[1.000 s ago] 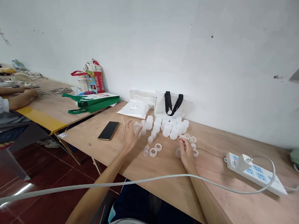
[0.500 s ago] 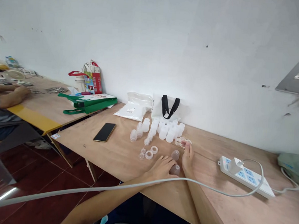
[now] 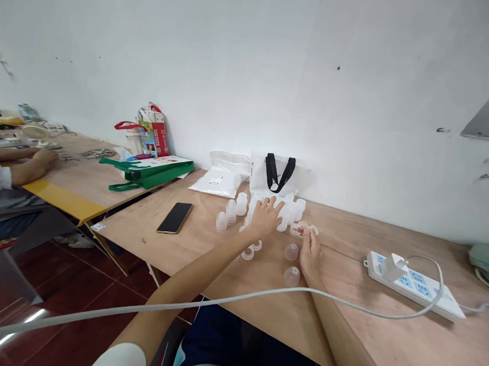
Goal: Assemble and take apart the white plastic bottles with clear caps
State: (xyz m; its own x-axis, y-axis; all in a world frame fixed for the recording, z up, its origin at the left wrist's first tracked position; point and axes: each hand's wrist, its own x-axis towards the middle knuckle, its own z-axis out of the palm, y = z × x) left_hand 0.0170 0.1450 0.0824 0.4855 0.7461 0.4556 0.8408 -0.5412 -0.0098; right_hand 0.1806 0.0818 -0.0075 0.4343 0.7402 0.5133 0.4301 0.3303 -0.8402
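**Spreading left hand (image 3: 265, 218) across translucent plastic bottles (image 3: 291, 212)**

Left fingers (image 3: 273, 204) fanned wide apart, resting against the near side of the bottle cluster on the wooden table (image 3: 368, 328). Right hand (image 3: 309, 254) just beside it, fingers (image 3: 303, 232) pressed together, tips at a small heap of clear plastic rings (image 3: 313, 229); any pinch impossible to tell. Two more rings (image 3: 247, 254) partly hidden beneath the left hand. Two clear domed cups (image 3: 291, 276) upright on bare wood, just left of the right hand. Short cup stacks (image 3: 230, 212) left of the bottles, black smartphone (image 3: 175, 218) farther left. White plastic sacks (image 3: 222, 181) and a black-handled tote bag (image 3: 278, 174) against the far wall (image 3: 235, 66). Power strip (image 3: 412, 284) off to the right. Co-worker's hand (image 3: 45, 160) at a separate table (image 3: 86, 190), far left.
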